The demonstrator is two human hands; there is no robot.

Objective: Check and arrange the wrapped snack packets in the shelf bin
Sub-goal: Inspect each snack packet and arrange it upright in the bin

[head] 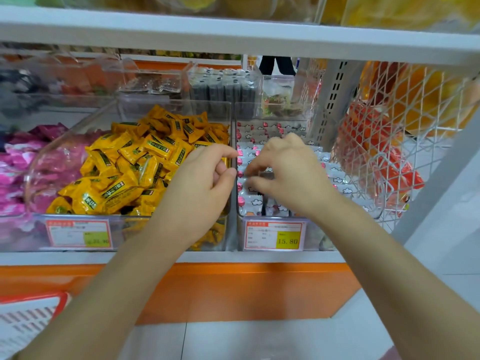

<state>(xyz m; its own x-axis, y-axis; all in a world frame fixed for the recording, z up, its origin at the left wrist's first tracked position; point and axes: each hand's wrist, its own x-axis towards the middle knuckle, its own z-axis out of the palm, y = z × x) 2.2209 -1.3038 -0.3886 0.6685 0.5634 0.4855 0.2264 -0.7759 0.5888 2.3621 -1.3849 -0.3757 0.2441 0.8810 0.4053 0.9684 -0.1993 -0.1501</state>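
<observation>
The right hand (288,170) reaches palm-down into the clear bin (310,240) on the right of the shelf (78,257). Its fingers are curled downward into the white packets (336,179), and its thumb and forefinger are pinched together on the edges of the packets near the bin's left wall. These white packets, printed with small clouds and red dots, stand packed in rows that fill the bin from front to back. A price tag (274,235) with a yellow panel sits on the bin's front face.

The left hand (202,183) hovers just beside it, over the right edge of the neighbouring bin (130,229). Its forefinger and thumb are bent toward the clear wall between the two bins, with a gap between them, and its other fingers are curled in. Whether it grips the wall or only touches it cannot be told.

The neighbouring bin is heaped with yellow packets (145,172) lying loose at all angles. Further left lie pink packets (15,162). To the right of the white packets' bin hangs a white wire basket (389,126) holding orange-red bags.
</observation>
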